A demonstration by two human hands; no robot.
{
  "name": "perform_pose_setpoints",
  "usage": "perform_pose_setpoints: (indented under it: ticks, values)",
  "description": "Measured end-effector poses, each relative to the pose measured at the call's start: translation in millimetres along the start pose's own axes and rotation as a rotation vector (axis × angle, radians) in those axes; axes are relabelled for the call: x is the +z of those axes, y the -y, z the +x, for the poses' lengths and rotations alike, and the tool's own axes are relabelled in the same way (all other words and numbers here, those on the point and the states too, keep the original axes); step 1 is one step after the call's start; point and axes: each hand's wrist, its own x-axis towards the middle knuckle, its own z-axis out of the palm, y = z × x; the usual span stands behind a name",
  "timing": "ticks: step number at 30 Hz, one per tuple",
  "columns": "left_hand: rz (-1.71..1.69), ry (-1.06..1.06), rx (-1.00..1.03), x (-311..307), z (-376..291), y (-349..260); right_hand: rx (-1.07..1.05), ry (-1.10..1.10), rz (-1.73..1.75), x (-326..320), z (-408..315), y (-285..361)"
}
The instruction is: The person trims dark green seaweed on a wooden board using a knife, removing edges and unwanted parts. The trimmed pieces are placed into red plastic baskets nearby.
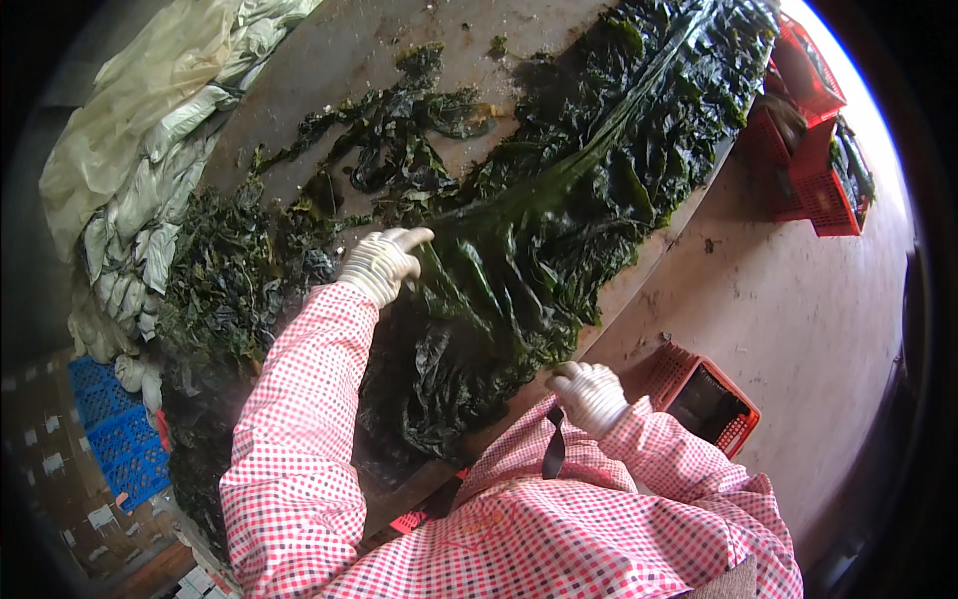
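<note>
A long, dark green kelp frond [516, 224] with ruffled edges stretches diagonally across the table, its thick midrib running to the upper right. My left hand [382, 266], in a pale striped knit glove, rests at the near end of this frond, index finger and thumb apart. My right hand [590, 395], gloved alike, is curled beside the frond's lower edge, close to my body. Its palm side is hidden, so whether it holds anything cannot be seen. Under and left of my left forearm lies a heap of smaller seaweed pieces [224, 277].
Scraps of seaweed [404, 142] lie on the wet tabletop [329, 60]. Whitish plastic sacks [157, 142] are piled along the left side. A red plastic crate [703, 400] stands on the floor at right; more red crates [823, 180] stand farther off. Blue plastic grating [123, 442] lies lower left.
</note>
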Motion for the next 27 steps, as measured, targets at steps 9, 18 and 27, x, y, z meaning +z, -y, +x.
perform_pose_setpoints:
  ticks: [9,18,27]
  values:
    - [-0.369,0.020,-1.076,26,-1,-72,0.126,-0.600,0.068,-3,116,87]
    - [-0.484,-0.036,-0.703,47,-31,28,-0.019,-0.414,-0.106,31,44,53]
    - [-0.497,-0.421,-0.616,40,-70,-74,0.015,-0.734,0.039,29,51,101]
